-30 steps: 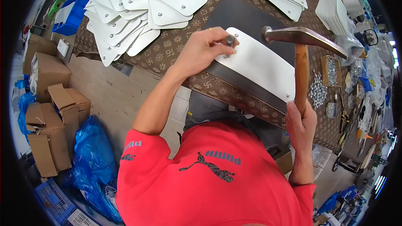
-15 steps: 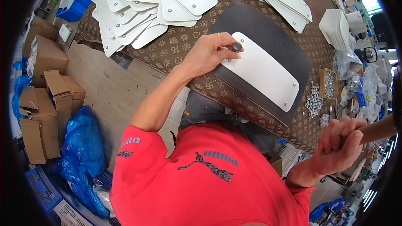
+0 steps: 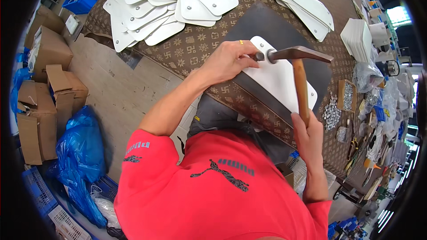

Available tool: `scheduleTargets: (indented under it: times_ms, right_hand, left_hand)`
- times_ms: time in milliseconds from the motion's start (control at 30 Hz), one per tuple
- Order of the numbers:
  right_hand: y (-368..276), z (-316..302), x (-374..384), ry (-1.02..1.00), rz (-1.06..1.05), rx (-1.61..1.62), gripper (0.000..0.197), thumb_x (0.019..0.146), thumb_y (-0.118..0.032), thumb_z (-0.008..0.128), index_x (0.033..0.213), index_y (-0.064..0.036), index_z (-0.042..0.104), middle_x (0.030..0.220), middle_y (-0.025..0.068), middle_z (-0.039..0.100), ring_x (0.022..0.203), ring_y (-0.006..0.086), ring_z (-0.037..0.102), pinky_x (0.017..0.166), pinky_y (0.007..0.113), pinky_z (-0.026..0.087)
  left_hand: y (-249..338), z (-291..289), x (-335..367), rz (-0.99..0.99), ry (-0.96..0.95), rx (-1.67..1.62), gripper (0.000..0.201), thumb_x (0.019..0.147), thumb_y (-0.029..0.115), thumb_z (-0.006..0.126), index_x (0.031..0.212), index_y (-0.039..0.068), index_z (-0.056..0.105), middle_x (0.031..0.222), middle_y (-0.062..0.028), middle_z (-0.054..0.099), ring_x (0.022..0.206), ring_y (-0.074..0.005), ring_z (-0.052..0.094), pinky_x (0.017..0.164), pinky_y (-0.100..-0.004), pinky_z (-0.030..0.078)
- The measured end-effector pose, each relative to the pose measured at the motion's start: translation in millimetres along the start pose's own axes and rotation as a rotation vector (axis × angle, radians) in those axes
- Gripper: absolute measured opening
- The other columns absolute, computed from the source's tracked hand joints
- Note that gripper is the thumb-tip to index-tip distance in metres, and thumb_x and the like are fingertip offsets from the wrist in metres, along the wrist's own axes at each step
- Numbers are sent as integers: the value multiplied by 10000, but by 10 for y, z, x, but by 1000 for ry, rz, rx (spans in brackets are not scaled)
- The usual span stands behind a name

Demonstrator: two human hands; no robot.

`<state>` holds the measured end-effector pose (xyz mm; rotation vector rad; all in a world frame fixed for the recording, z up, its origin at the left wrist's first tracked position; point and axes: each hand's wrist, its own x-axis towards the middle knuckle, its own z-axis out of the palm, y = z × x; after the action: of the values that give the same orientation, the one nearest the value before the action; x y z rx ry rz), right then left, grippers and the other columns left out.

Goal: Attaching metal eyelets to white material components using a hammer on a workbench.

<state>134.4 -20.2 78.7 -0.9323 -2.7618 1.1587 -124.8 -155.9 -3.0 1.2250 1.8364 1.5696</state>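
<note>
My left hand pinches a short, dark metal punch over the near left end of a white curved panel. The panel has metal rivets near its corners and lies on a dark flat mat. In my right hand is the wooden handle of a hammer, fingers wrapped round its lower end. The hammer's head lies across the panel in this view, its round face beside the punch top; I cannot tell whether they touch. The head hides part of the panel.
Riveted white panels lie heaped at the far left of the patterned table, with another stack far right. Plain white pieces stand at the right. Loose rivets lie beside an open box. Cardboard boxes occupy the left floor.
My right hand has swung the hammer from the far right in toward the punch. The left hand still pinches the punch, and the view has shifted slightly.
</note>
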Motion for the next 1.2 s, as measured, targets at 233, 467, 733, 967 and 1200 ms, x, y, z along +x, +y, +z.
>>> scheduleTargets:
  times_ms: [233, 467, 733, 967, 1200]
  right_hand:
    - [19, -305, -453, 421, 164, 547, 175, 1019, -189, 568, 901, -69, 518, 620, -51, 440, 468, 24, 379, 408, 195, 280]
    - [272, -546, -849, 740, 237, 716, 178, 1017, -202, 571, 917, -66, 514, 619, -45, 427, 444, 25, 350, 386, 194, 258]
    - [411, -902, -1104, 887, -134, 784, 217, 1005, -232, 578, 909, -43, 529, 635, -45, 443, 499, 37, 401, 441, 195, 303]
    - [1031, -434, -768, 491, 219, 17, 231, 1018, -230, 573, 840, -111, 487, 616, -68, 404, 450, 33, 355, 396, 201, 246]
    - [869, -298, -1128, 672, 446, 528, 209, 1020, -232, 577, 875, -103, 499, 625, -70, 423, 457, 1, 345, 398, 191, 240]
  left_hand:
    - [213, 531, 412, 46, -72, -319, 158, 848, 10, 709, 1005, -8, 704, 889, -67, 662, 792, -148, 635, 743, -280, 517]
    - [305, 1690, 921, 36, -331, -399, 161, 867, 13, 707, 1027, -1, 719, 922, -52, 679, 810, -131, 652, 759, -275, 528]
    - [208, 2011, 1002, 49, -413, -254, 146, 882, -16, 675, 1025, -21, 706, 932, -41, 673, 855, -135, 646, 793, -277, 523]
    - [201, 2049, 939, 207, -336, -80, 142, 866, 37, 721, 999, -12, 706, 913, -81, 675, 824, -149, 667, 743, -272, 535]
    - [284, 1875, 764, 82, -359, -524, 149, 866, 4, 698, 1008, -43, 697, 921, -89, 673, 815, -169, 679, 746, -291, 547]
